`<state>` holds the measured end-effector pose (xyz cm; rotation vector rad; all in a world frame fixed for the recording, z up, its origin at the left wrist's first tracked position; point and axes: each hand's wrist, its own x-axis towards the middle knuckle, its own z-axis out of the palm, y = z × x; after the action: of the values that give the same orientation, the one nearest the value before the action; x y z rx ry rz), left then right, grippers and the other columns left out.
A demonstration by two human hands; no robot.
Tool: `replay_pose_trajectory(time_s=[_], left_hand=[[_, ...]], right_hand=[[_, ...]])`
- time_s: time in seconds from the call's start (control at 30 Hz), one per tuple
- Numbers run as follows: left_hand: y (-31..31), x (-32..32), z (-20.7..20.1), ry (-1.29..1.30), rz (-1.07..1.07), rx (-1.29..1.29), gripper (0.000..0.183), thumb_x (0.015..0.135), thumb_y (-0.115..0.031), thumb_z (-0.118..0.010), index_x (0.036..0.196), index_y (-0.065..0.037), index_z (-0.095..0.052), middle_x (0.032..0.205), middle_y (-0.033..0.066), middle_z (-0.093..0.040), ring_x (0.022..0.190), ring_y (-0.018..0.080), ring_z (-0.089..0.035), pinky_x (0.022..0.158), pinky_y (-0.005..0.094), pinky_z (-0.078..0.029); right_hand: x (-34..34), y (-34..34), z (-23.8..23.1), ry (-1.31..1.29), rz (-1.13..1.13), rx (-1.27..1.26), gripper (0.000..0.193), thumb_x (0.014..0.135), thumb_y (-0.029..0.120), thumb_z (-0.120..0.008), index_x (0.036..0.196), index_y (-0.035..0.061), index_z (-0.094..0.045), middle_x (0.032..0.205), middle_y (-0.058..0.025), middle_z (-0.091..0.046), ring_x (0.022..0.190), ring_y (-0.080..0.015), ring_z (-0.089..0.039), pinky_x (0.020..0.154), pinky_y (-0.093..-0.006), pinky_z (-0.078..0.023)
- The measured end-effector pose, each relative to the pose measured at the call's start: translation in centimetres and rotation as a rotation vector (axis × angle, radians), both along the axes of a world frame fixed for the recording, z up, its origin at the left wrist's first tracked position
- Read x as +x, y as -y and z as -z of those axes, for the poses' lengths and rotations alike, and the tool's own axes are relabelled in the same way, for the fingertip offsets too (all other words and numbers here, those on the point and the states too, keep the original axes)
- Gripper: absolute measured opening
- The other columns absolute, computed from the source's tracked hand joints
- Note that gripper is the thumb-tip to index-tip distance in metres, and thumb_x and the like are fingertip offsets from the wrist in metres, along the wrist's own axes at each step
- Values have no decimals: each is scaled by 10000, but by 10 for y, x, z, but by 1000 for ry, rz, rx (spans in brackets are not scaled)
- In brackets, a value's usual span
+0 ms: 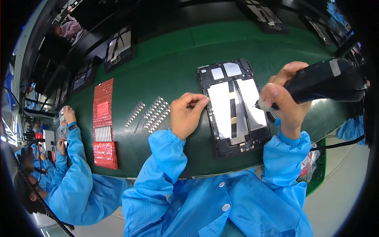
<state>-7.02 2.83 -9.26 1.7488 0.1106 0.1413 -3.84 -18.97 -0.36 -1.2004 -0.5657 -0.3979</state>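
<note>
An opened tablet (233, 108) lies on the green work surface in front of me, its silver battery panels and dark ribbon cables exposed. At its left edge, my left hand (187, 113) has thumb and forefinger pinched together; anything between the fingertips is too small to make out. My right hand (290, 104) is wrapped round a black electric screwdriver (327, 81). Its tip points left, over the right battery panel, and I cannot tell whether it touches. Left of my left hand lie a larger sheet of small parts (156, 113) and a narrow strip of them (134, 114).
Red bubble wrap (105, 154) and a pack of pale strips (103, 134) lie further left. Another opened tablet (118, 48) rests at the back left, and one more (263, 15) at the far back. A co-worker in a blue sleeve (75, 177) sits at the left. A cable (339, 145) runs along the right.
</note>
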Motion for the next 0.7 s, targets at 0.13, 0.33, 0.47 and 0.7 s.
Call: replay_pose_trajectory(time_s=[0.13, 0.33, 0.47, 0.7], left_hand=[[-2, 12, 4, 31, 8, 58, 111, 793, -71, -696, 858, 20, -688, 807, 96, -659, 705, 128, -614, 659, 248, -495], [-9, 24, 2, 39, 117, 96, 108, 775, -54, -701, 842, 28, -682, 797, 96, -656, 690, 141, -616, 654, 260, -498], [-10, 22, -4, -6, 116, 73, 105, 759, -44, -710, 808, 39, -669, 763, 88, -654, 663, 118, -612, 612, 247, -493], [-16, 29, 2, -183, 92, -51, 106, 733, -42, -721, 766, 36, -658, 652, 57, -640, 567, 82, -582, 518, 225, -468]], right_hand=[[2, -28, -4, -1, -75, -41, 374, 736, -84, -692, 1056, -35, -503, 643, -50, -598, 528, -76, -544, 490, -201, -421], [14, -69, -7, -65, -121, -233, 369, 749, -69, -680, 1057, -19, -483, 618, -51, -574, 507, -106, -561, 484, -220, -439], [23, -92, 5, -105, -182, -188, 340, 749, -69, -689, 1035, -33, -508, 611, -47, -583, 501, -92, -556, 479, -212, -434], [35, -104, 24, -145, -136, -121, 294, 709, -14, -749, 954, -23, -585, 612, -16, -606, 521, -59, -557, 480, -201, -431]])
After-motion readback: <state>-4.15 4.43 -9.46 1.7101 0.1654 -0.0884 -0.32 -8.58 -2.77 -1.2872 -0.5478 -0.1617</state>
